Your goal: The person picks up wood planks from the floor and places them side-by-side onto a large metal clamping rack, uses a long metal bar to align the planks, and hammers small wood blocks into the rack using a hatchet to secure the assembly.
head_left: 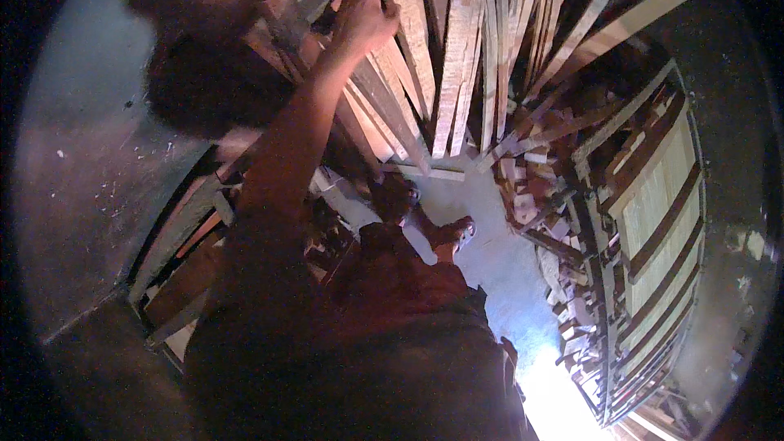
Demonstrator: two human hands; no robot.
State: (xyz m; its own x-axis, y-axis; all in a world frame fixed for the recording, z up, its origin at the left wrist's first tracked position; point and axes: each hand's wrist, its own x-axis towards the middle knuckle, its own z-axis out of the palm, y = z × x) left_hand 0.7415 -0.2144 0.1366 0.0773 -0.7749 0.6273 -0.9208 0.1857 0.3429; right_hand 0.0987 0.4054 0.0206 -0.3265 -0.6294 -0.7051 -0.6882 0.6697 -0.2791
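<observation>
My left hand [365,20] reaches up to the top ends of wooden planks leaning against the wall. Its fingers stretch forward, the thumb stands apart on the right, and a dark gap shows between them. A pale wide plank [412,41] is just right of the thumb. Under the wrist, narrower planks [392,73] slant down to the floor; whether the palm touches them I cannot make out. More boards [459,61] fan out to the right. My right hand is not in view.
At the right stands a dark slatted frame [665,220] with pale panels. Small wood offcuts [563,302] lie heaped beside it. My feet are on the grey floor [490,253]. Bright light glares at the bottom. Another wooden frame [175,253] is at the left.
</observation>
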